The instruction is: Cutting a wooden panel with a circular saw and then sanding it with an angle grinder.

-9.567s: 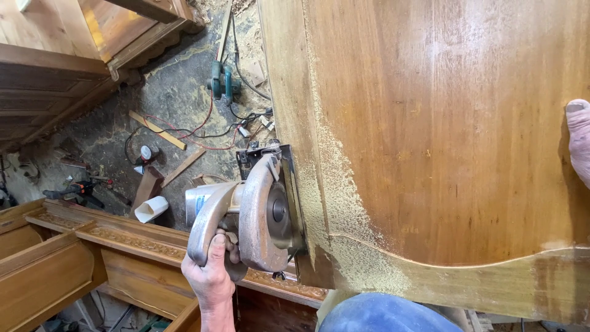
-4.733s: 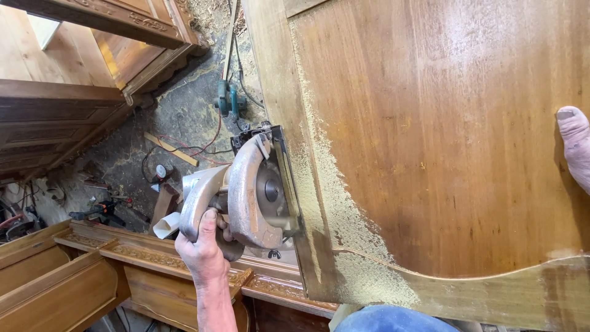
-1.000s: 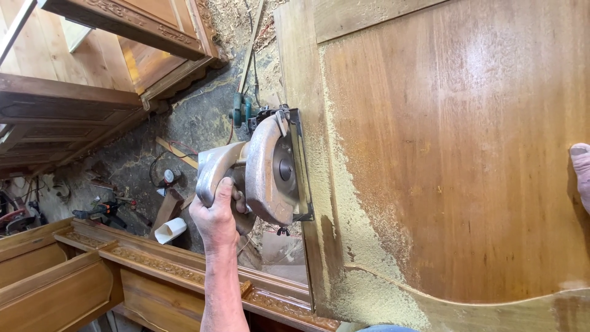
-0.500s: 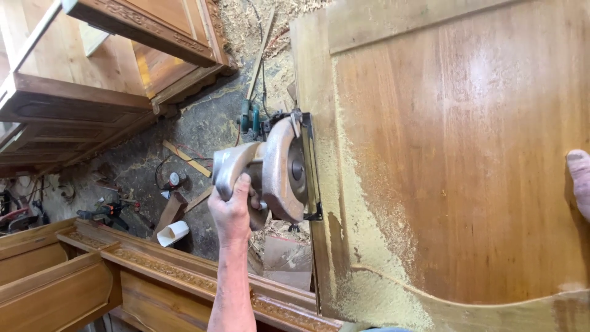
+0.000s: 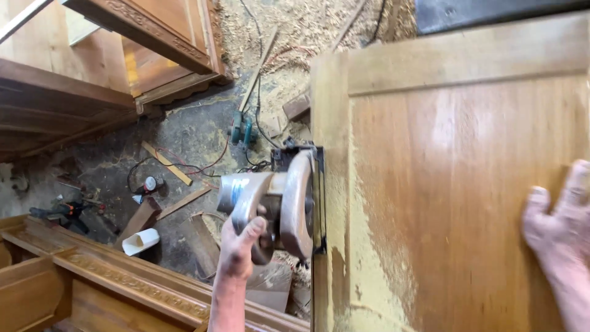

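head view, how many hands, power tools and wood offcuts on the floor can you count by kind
Hands: 2, the left hand on the circular saw, the right hand flat on the wooden panel.
Power tools: 2, the circular saw and a green tool on the floor.
Loose wood strips on the floor: 2, and.
Total: 6

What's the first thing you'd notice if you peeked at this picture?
The big grey circular saw in the middle, gripped by the left hand at the left edge of a wide wooden panel. Pale sawdust streaks the panel beside the saw, and the right hand presses flat on its right side.
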